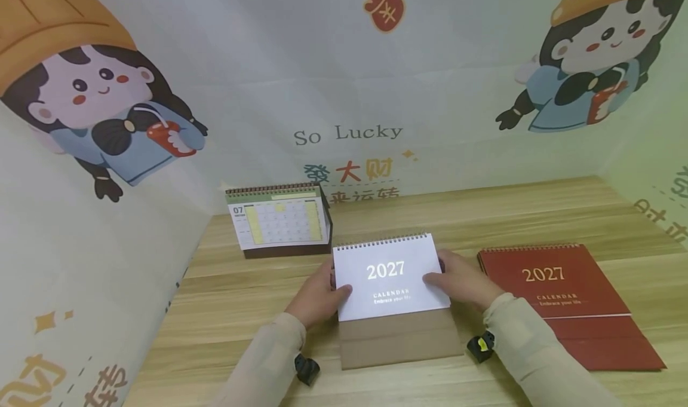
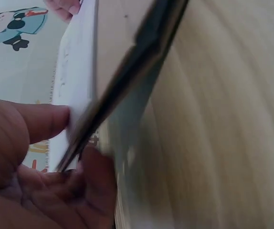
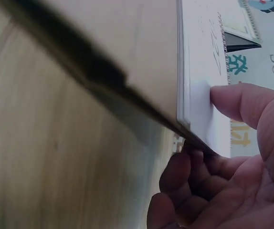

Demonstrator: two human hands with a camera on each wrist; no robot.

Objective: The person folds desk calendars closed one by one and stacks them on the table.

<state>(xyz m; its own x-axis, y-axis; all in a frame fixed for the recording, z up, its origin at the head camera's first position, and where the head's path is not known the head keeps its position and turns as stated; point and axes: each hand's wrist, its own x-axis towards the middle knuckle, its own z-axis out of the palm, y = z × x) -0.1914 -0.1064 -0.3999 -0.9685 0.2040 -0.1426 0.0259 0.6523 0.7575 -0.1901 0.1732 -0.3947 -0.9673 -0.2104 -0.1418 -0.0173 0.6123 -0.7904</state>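
Note:
A white spiral-bound 2027 desk calendar (image 1: 392,275) with a brown cardboard base (image 1: 400,338) is held between both hands in the head view. My left hand (image 1: 317,293) grips its left edge, thumb on the white cover and fingers behind. On the opposite edge my right hand (image 1: 464,278) does the same. In the left wrist view the thumb (image 2: 46,121) presses the cover, with curled fingers behind the board. The right wrist view shows the right thumb (image 3: 242,102) on the white page and fingers curled at the back. Whether the base touches the table cannot be told.
Back left stands an upright desk calendar (image 1: 282,219) with a green header and month grid. A red 2027 calendar (image 1: 553,281) lies to the right, partly behind the right sleeve. The wooden table (image 1: 258,311) meets a printed cloth backdrop (image 1: 344,84).

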